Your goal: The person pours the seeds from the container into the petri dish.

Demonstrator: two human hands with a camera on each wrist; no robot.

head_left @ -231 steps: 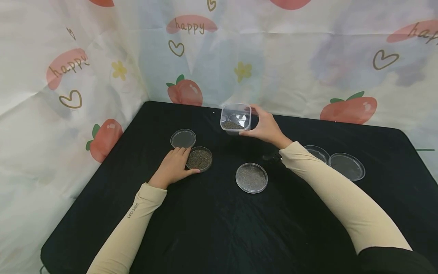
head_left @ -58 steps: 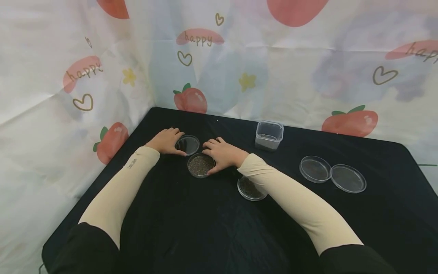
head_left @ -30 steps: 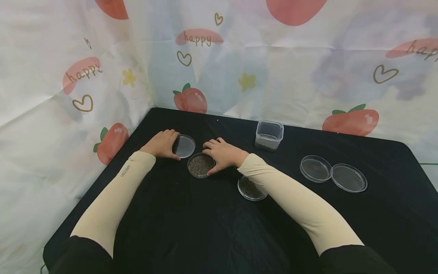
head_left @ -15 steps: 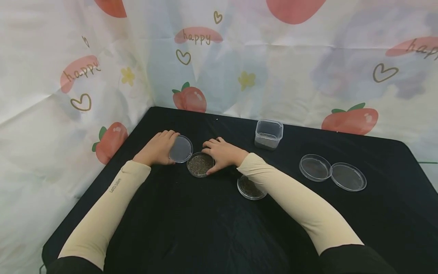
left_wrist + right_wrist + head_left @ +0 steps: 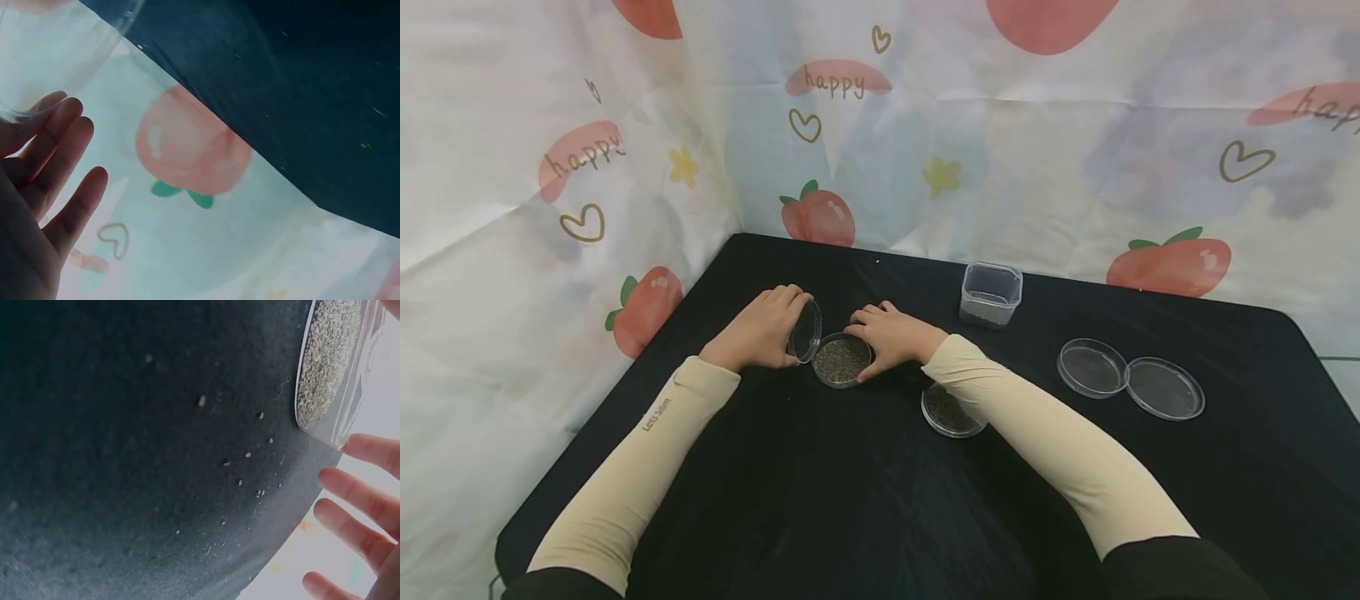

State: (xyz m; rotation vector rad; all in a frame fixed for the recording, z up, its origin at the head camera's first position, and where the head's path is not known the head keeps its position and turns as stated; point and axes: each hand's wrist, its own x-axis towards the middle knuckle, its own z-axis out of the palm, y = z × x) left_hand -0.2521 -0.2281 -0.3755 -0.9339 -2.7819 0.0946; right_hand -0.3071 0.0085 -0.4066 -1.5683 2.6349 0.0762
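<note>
My left hand (image 5: 758, 330) pinches a clear petri dish lid (image 5: 807, 332), tilted steeply just left of an open petri dish (image 5: 841, 362) full of grey-brown grains. In the left wrist view, the fingertips of that hand meet the edge of the lid (image 5: 62, 50), and the other fingers are spread. My right hand (image 5: 897, 335) holds the filled dish by its rim, thumb in front and fingers behind. The right wrist view has this dish (image 5: 326, 362) at the top right, with a fingertip against its edge. Whether lid and dish touch, I cannot tell.
A covered petri dish (image 5: 951, 413) of grains lies partly under my right forearm. Behind stands a square plastic container (image 5: 990, 298) with grains at its bottom. Two clear dish pieces (image 5: 1092, 368) lie at the right on the black tablecloth (image 5: 850, 500). Several loose grains (image 5: 248, 454) are scattered there.
The square container, earlier in my right hand, stands on the table. My right hand has moved to the filled dish. My left hand has picked up the lid and tilted it up beside the dish.
</note>
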